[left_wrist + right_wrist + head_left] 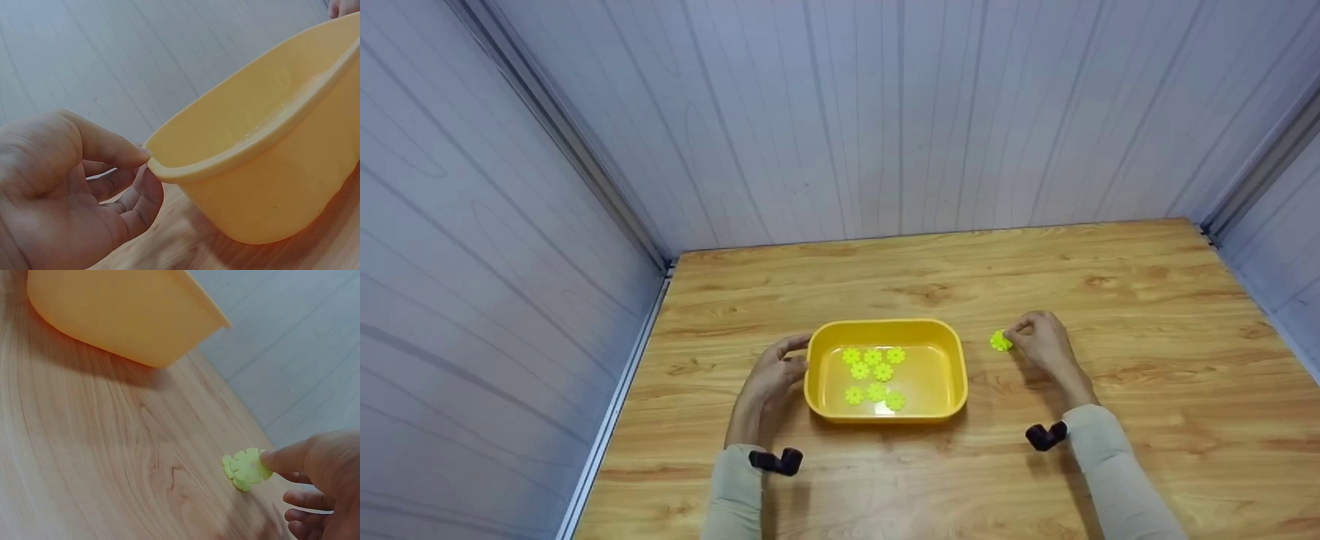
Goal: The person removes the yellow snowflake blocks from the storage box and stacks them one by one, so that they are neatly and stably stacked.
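Observation:
A yellow plastic tub (956, 367) stands on the wooden table, with several neon-yellow flower-shaped pieces (872, 356) lying flat on its floor. At its left end, my left hand (769, 379) pinches the rim; in the left wrist view the thumb lies on the rim's edge with bent fingers (147, 199) just below. Right of the tub, my right hand (1044, 343) pinches one flower-shaped piece (253, 466) between thumb and finger, low over the table. A second flower-shaped piece (226, 467) shows partly behind it, mostly hidden.
The wooden table (930, 487) runs back to a pale panelled wall (870, 120). Another panelled wall (495, 300) closes off the left side. Small black devices (1046, 436) are strapped at both wrists.

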{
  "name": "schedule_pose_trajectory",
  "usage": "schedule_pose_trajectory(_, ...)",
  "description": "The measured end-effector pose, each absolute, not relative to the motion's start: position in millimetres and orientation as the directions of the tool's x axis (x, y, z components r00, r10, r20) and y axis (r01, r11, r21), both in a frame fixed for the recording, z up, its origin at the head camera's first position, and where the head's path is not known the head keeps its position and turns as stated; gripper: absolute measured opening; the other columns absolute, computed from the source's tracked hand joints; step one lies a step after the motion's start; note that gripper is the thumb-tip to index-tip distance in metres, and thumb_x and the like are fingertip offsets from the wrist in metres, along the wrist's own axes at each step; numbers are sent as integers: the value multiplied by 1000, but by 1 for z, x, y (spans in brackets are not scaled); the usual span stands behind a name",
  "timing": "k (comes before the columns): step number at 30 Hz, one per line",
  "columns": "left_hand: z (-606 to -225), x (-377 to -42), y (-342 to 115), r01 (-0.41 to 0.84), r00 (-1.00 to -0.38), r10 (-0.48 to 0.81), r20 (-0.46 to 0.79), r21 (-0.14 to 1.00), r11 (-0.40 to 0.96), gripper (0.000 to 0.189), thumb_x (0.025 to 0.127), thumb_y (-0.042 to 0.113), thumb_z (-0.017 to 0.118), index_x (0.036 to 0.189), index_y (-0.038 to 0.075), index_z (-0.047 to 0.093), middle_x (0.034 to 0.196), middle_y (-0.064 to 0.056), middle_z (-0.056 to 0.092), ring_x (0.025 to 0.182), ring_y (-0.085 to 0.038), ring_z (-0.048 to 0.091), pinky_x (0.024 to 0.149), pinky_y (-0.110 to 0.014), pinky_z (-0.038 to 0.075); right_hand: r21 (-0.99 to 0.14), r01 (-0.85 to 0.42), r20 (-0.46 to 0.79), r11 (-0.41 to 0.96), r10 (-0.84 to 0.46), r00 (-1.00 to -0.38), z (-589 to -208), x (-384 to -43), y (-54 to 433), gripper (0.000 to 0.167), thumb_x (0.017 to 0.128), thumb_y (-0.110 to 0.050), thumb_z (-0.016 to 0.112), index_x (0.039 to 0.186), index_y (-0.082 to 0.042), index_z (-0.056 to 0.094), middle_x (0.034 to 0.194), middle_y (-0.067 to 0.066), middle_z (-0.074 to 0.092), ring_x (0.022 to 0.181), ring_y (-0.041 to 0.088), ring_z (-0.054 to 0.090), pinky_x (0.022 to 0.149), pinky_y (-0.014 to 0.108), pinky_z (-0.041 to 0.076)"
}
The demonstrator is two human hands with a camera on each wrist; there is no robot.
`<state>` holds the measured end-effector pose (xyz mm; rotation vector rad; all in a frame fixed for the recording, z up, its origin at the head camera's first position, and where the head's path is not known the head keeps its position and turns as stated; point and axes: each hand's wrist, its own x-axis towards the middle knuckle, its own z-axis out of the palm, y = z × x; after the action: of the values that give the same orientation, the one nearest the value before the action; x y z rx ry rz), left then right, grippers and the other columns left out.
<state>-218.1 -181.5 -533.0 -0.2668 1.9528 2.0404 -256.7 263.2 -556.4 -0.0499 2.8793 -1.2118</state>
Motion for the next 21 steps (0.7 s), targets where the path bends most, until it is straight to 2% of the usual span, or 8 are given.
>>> schedule_pose_trajectory(10,-534,-219,-182,-366,-928,97,-360,930,-44,51,86,-12,52,134,7,52,136,-13,45,111,-26,50,93,-37,46,-713,-10,-25,701,-40,-999,-562,-263,266,16,90,-15,63,93,1,65,112,24,48,106,41,49,84,50,45)
schedule_pose_trajectory(15,-534,-218,-182,-372,-925,105,-365,927,-48,52,86,-11,54,135,8,51,136,-13,44,108,-24,52,91,-37,47,-725,-21,-29,689,-61,-998,-561,-263,268,18,91,-15,62,96,2,65,122,29,45,113,46,44,89,53,44)
schedule_pose_trajectory(21,-534,-218,-182,-368,-926,98,-364,929,-35,53,86,-10,56,135,10,51,135,-11,45,105,-22,53,89,-35,50,-720,-54,-32,692,-111,-993,-561,-266,270,19,91,-15,61,97,2,64,133,33,39,124,51,32,104,61,26)
